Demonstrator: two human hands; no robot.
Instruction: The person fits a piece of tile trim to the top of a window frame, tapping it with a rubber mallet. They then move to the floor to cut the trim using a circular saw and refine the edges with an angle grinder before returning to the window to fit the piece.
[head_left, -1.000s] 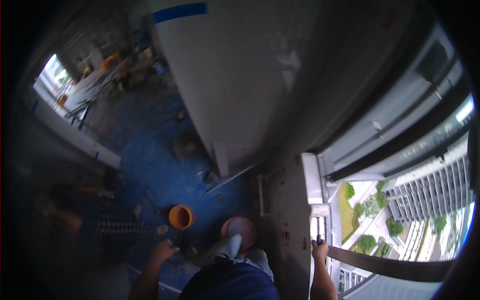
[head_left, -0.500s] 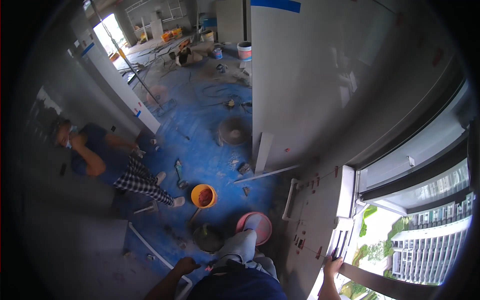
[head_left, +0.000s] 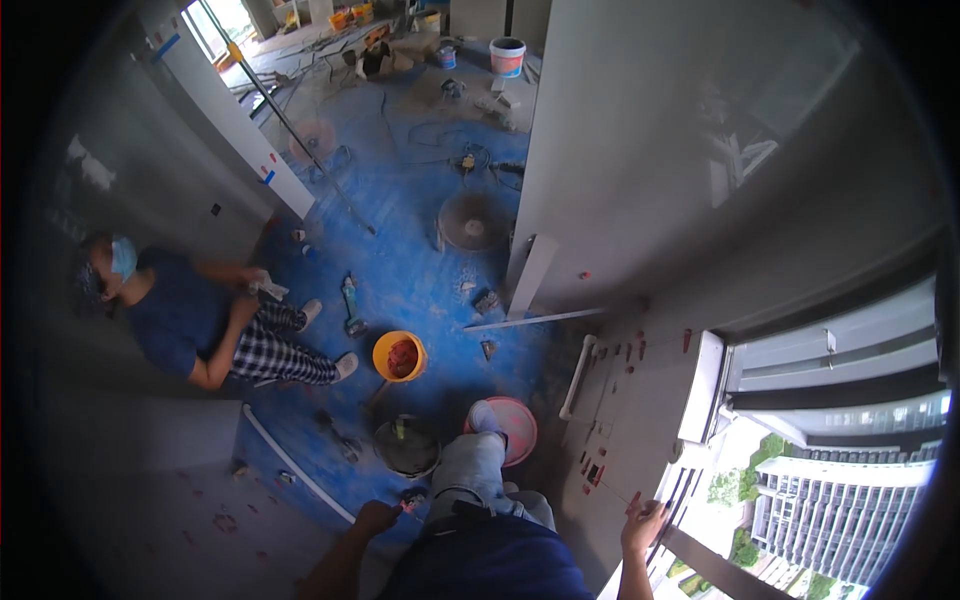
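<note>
I see yellow round plastic bucket (head_left: 383,347) w/ reddish stuff (head_left: 403,356), dark round tub (head_left: 409,458) nearer; can't tell L hand (head_left: 377,517) or R hand (head_left: 642,527) grips.

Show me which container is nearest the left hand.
The black bucket, just past the left hand in this view; the yellow bucket and pink basin appear farther off.

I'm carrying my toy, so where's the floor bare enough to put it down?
The blue floor looks bare between the long teal tool and the round grey disc. It's crowded lower down, toward the left hand: the yellow round bucket, dark round tub and pink round basin cluster together.
</note>
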